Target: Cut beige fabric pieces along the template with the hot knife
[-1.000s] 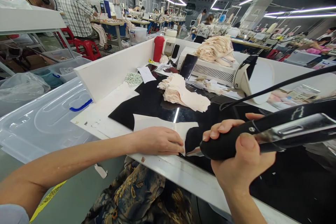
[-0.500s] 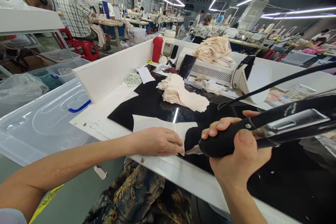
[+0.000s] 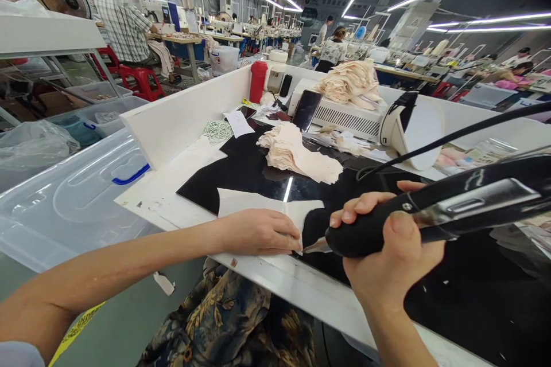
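My left hand (image 3: 258, 232) lies flat, fingers together, pressing a white fabric piece (image 3: 241, 202) onto the black glossy mat (image 3: 249, 169) near the table's front edge. My right hand (image 3: 394, 258) is wrapped round the black handle of a corded cutting tool (image 3: 430, 215). The tool's metal tip (image 3: 316, 247) touches the white fabric right beside my left fingertips. The tool's cable (image 3: 451, 140) runs up and to the right.
A pile of cream fabric pieces (image 3: 297, 152) lies mid-table, and another stack (image 3: 353, 81) sits on a white vented box (image 3: 344, 114). A phone (image 3: 307, 109), a red bottle (image 3: 259, 80) and a white lamp (image 3: 413, 126) stand behind. A clear plastic bin lid (image 3: 73, 200) is at left. Other people work at distant tables.
Almost nothing has moved. My right hand and the tool have shifted slightly left, bringing the tip a little nearer my left fingertips.
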The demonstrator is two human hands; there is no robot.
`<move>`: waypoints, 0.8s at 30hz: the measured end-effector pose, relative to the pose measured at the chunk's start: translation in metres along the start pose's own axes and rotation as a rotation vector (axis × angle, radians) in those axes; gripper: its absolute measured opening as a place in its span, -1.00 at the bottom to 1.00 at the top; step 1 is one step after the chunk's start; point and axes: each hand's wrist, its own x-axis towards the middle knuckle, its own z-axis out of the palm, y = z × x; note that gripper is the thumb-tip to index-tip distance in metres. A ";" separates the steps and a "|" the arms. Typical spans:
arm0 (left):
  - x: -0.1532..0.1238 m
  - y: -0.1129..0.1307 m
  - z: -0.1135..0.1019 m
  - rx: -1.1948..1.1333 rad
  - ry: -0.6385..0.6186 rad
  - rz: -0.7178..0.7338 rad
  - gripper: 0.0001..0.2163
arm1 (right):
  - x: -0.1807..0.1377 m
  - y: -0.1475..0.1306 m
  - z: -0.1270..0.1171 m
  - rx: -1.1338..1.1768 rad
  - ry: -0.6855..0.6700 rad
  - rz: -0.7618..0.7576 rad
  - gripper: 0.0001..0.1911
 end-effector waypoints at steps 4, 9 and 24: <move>-0.001 -0.001 0.001 -0.001 -0.021 -0.010 -0.73 | 0.000 0.001 0.003 -0.001 -0.001 0.011 -0.62; 0.000 0.001 -0.002 0.006 0.005 -0.004 -0.75 | 0.000 -0.001 0.004 -0.005 0.003 0.037 -0.63; -0.006 0.012 -0.024 -0.160 -0.070 -0.037 -0.76 | 0.040 0.000 -0.022 -0.062 0.111 -0.075 -0.57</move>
